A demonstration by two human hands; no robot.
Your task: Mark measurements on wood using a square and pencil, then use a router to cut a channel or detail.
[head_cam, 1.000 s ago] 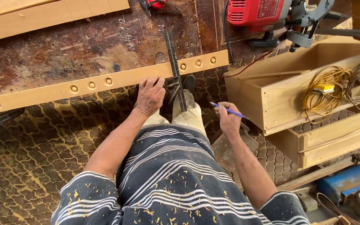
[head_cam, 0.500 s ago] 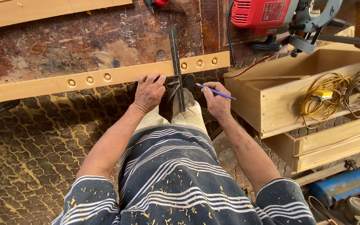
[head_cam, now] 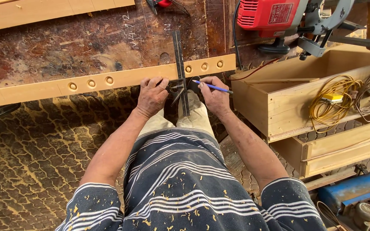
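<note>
1. The left hand [head_cam: 152, 95] presses flat on the square ruler [head_cam: 180, 72], which lies across the long wood strip [head_cam: 108, 81] on the tabletop [head_cam: 65, 42].
2. The right hand [head_cam: 214, 95], just right of the ruler, is closed around a blue pencil [head_cam: 213, 87]. The pencil tip points at the ruler's edge.
3. To mark well, I think the left hand should push the ruler tight against the strip so it cannot slip. The pencil tip should ride right along the ruler's edge, with a light, steady pull.
4. Count: one wood strip, one ruler, one pencil, two hands.
5. Round holes in the strip: one far left of the ruler, three nearer on its left, three on its right. Seven show.
6. Right of the ruler: one red power tool [head_cam: 270, 15], a wooden box [head_cam: 287, 98] with a yellow cord [head_cam: 335, 100].
</note>
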